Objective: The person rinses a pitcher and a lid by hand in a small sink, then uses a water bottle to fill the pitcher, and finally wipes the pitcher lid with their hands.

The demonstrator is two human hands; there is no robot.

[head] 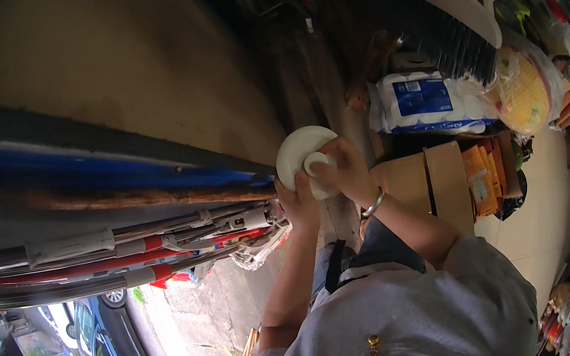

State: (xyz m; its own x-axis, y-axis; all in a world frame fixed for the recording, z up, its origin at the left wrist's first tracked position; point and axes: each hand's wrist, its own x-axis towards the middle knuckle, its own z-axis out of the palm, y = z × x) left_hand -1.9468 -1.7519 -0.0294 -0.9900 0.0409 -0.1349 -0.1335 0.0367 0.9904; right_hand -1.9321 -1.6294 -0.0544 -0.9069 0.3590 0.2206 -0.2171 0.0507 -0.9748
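A white round piece (pixel 292 150), like a lid or shallow dish, is held out in front of my body. A small raised white ring (pixel 315 161) stands near its middle. My left hand (pixel 299 200) grips the lower left rim, with the thumb laid on the face beside the ring. My right hand (pixel 348 168) grips the right side, its fingers bent around the ring and covering part of it. On the right wrist is a silver bangle (pixel 373 202).
Metal poles with red sleeves (pixel 126 260) lie to the left, under a blue-edged board (pixel 95 162). To the right are a cardboard box (pixel 402 182), orange packets (pixel 480 179), wrapped paper rolls (pixel 423 102) and a hanging brush (pixel 451 15). A parked dark car (pixel 127 345) shows outside.
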